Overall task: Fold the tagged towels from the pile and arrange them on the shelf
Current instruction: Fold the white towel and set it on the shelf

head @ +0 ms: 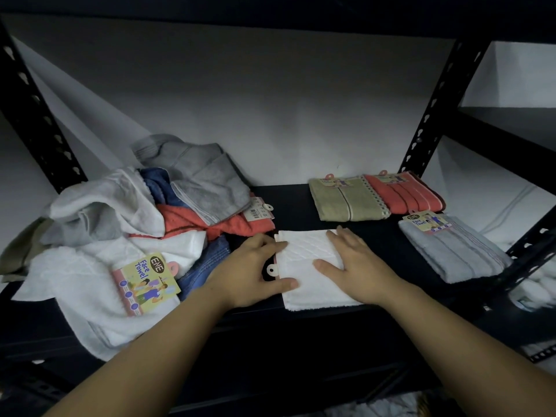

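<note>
A folded white towel (pixel 310 275) lies on the black shelf (pixel 294 203) near its front edge. My left hand (pixel 255 272) rests at its left edge, thumb lying on the cloth and fingers touching the side. My right hand (pixel 355 266) lies flat on its right half with fingers spread. A pink tag hook (pixel 272 269) sticks out at the towel's left side. To the left sits the pile of unfolded towels (pixel 135 224) in white, grey, blue and coral, with an "ENE Face Towel" tag (pixel 147 284) on top of a white one.
Folded tagged towels lie on the right of the shelf: an olive one (pixel 346 200), a coral one (pixel 403 194) and a light grey one (pixel 454 251). Black perforated uprights (pixel 436 106) stand at both sides. A second shelf unit (pixel 517 124) stands to the right.
</note>
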